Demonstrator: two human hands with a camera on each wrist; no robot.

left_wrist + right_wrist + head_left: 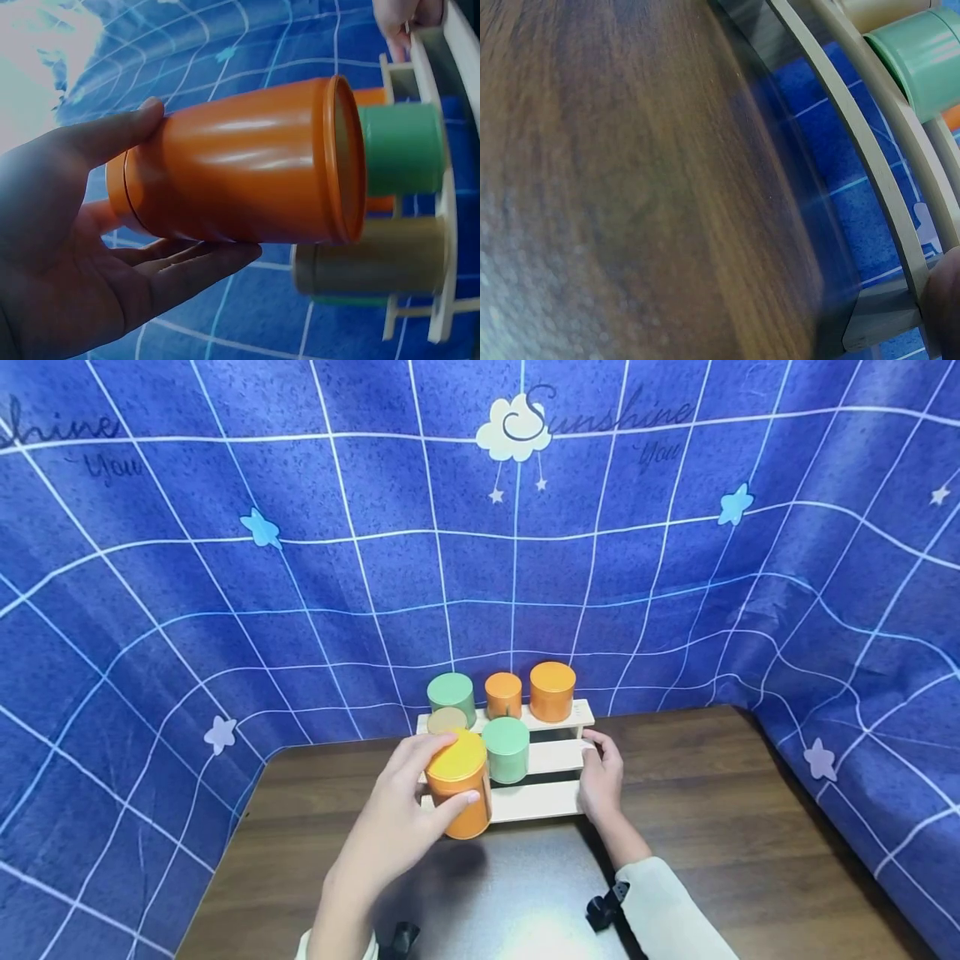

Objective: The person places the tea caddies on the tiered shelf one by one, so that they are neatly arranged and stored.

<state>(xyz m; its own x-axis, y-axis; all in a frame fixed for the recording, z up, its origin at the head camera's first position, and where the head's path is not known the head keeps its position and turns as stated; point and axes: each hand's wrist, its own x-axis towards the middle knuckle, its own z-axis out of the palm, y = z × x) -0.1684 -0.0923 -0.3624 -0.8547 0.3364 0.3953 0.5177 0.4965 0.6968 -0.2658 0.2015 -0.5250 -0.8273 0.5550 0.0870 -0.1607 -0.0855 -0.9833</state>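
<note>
My left hand (pixel 393 814) grips a tall orange canister (pixel 461 758) with a yellow-orange lid, held slightly tilted in front of the rack's left part. The left wrist view shows thumb and fingers on opposite sides of it. A pale three-tier rack (pixel 538 802) stands on the table. My right hand (pixel 603 781) holds the rack's right end; in the right wrist view only a bit of that hand shows. On the middle tier are a light green canister (pixel 507 750) and a tan canister (pixel 446 720), partly hidden behind the orange one.
The top tier bears a green canister (pixel 452 692), a small orange canister (pixel 503 695) and a larger orange canister (pixel 552 693). Below is a brown wood-grain table (pixel 697 810). Blue gridded cloth (pixel 480 568) hangs behind it and at both sides.
</note>
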